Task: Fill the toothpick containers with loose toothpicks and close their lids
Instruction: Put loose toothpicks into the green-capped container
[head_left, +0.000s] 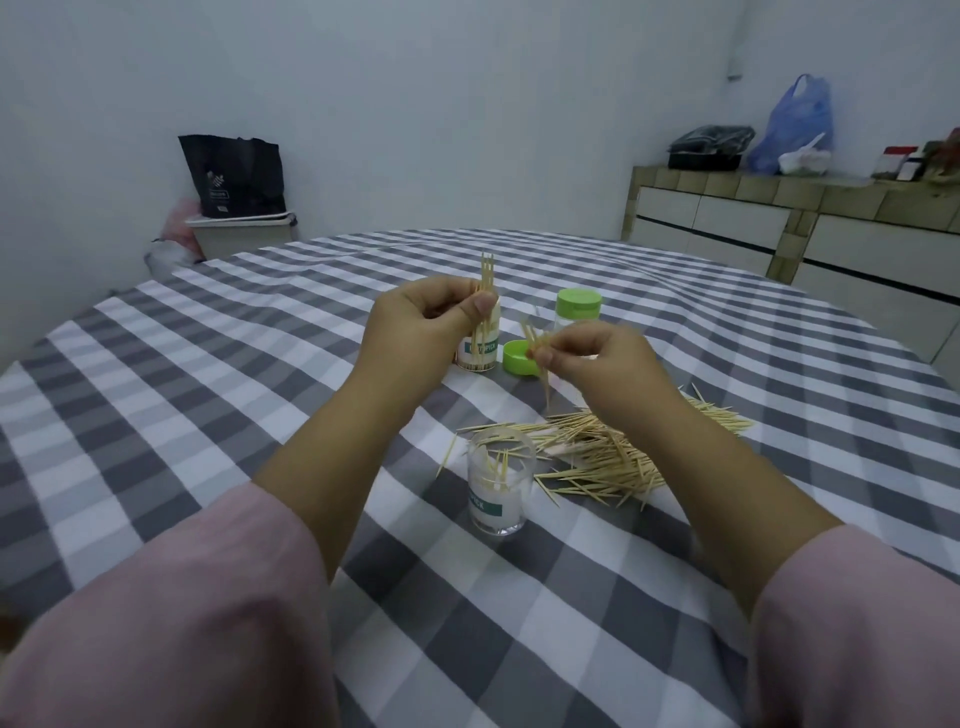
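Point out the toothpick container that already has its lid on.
The far container with the green lid, behind the right hand. The near container and the one by the left hand stand open.

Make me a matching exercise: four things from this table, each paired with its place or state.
Things:
1. loose green lid
2. near clear container
3. left hand
4. capped container

States:
A. pinching upright toothpicks
B. lying on the cloth beside the far open container
C. closed, green lid on
D. open, few toothpicks inside

Pairs: 1-B, 2-D, 3-A, 4-C
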